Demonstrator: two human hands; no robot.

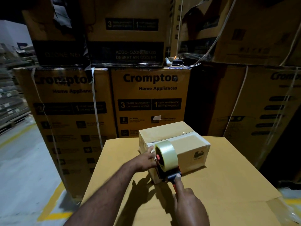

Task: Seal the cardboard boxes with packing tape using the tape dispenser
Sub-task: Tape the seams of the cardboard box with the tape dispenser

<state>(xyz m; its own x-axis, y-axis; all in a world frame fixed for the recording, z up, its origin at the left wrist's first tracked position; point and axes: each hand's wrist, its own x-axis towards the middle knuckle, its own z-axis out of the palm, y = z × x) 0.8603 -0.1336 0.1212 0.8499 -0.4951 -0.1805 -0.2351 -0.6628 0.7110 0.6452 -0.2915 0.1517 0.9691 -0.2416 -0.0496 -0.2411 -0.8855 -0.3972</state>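
A small cardboard box (184, 144) stands on a large flat carton (228, 185) that serves as the work surface. Clear tape runs along the small box's top seam. My right hand (189, 203) grips the handle of a red and black tape dispenser (166, 162), index finger stretched along it. The dispenser carries a roll of clear tape and sits against the box's near end. My left hand (146, 160) rests flat on the box's left side, steadying it; its fingertips are partly hidden behind the roll.
Tall stacked Crompton cartons (149, 101) wall off the far side and both flanks. White strapping hangs over some of them. A grey floor with yellow lines (55, 199) lies to the left, with stacked pallets (11, 101) far left.
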